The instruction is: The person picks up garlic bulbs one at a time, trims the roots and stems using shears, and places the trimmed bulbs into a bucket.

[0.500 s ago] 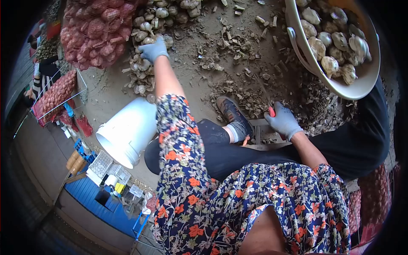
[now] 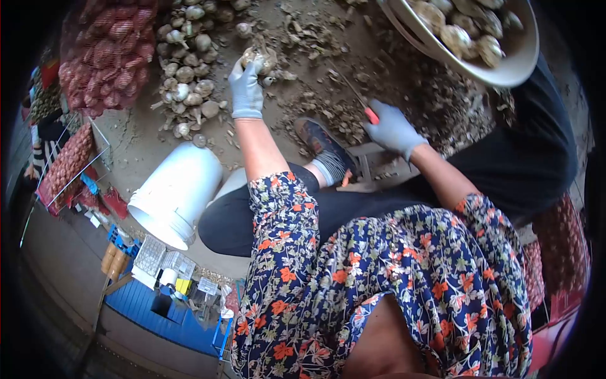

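Note:
Wearing a grey glove, my left hand point(image 2: 247, 91) is closed around a garlic bulb point(image 2: 264, 58), raised over the floor in front of me. To its left lies a pile of garlic bulbs point(image 2: 192, 90), several with short stalks. My right hand point(image 2: 395, 129), gloved too, grips the red handle of a knife point(image 2: 371, 115). Its thin blade points up and to the left, apart from the garlic. Between and beyond my hands, cut stalks and dry skins point(image 2: 315, 104) litter the floor.
A white bucket point(image 2: 177, 192) lies on its side by my knee. At upper right is a pale tub point(image 2: 514, 77) holding garlic bulbs. A red mesh sack point(image 2: 107, 60) of garlic stands at upper left. Beyond it, a person in striped clothing is partly visible.
My left hand has come away from the pile, moving right with a garlic bulb in it. My right hand has moved up and left with the knife. The camera view has shifted.

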Demonstrator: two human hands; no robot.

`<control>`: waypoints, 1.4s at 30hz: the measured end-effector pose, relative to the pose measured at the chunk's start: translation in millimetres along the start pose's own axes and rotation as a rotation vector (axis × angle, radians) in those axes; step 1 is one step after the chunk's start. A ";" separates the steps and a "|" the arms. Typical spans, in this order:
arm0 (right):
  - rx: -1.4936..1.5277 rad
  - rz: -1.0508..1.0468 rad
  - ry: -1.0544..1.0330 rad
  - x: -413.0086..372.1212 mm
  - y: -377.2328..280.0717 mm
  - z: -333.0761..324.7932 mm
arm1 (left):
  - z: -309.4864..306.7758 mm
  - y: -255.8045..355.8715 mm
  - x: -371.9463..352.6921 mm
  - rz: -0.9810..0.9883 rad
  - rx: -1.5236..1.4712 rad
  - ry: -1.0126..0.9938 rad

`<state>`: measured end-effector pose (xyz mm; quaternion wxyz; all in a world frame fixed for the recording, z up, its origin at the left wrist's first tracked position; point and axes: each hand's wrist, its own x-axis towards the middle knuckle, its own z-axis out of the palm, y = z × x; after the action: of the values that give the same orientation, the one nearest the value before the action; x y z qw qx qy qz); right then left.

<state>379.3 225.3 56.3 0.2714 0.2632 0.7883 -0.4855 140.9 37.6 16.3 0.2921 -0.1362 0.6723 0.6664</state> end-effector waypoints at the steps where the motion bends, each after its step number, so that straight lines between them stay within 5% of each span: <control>1: -0.021 -0.036 0.010 -1.4 -8.6 -6.9 | 13.3 3.5 -17.0 -0.002 0.067 -0.039; 12: -0.088 -0.237 -0.061 17.8 -16.6 -16.7 | 49.4 10.3 -73.7 0.252 0.616 -0.266; 16: 0.126 -0.243 0.069 6.0 1.1 -4.4 | 45.2 8.9 -80.4 0.059 0.387 -0.284; 19: 0.157 -0.197 0.082 6.9 2.9 -8.0 | 38.8 -14.1 -75.9 0.029 -0.283 -0.460; 22: 0.124 -0.239 0.117 8.4 0.5 -13.3 | 45.4 -20.6 -75.8 0.012 -0.529 -0.565; 24: -0.106 -0.262 0.064 4.9 -3.3 -19.8 | 51.2 -20.0 -76.7 0.054 -0.460 -0.504; 26: -0.223 -0.231 0.060 0.6 -2.2 -23.0 | 54.5 -19.0 -76.1 0.329 -0.152 -0.405; 28: -0.421 -0.229 0.118 -4.7 -2.3 -26.6 | 48.4 -11.2 -80.7 0.326 -0.115 -0.362; 34: -0.537 -0.200 0.263 -13.5 -9.3 -31.9 | 50.0 5.3 -93.4 0.511 0.702 -0.206; 42: -0.709 -0.323 0.236 -13.8 -22.9 -28.4 | 49.1 3.6 -109.2 0.500 0.537 -0.418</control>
<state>368.7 240.1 90.8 0.1734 0.0801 0.9637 -0.1865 235.7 63.2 84.8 0.2767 0.2499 0.7607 0.5313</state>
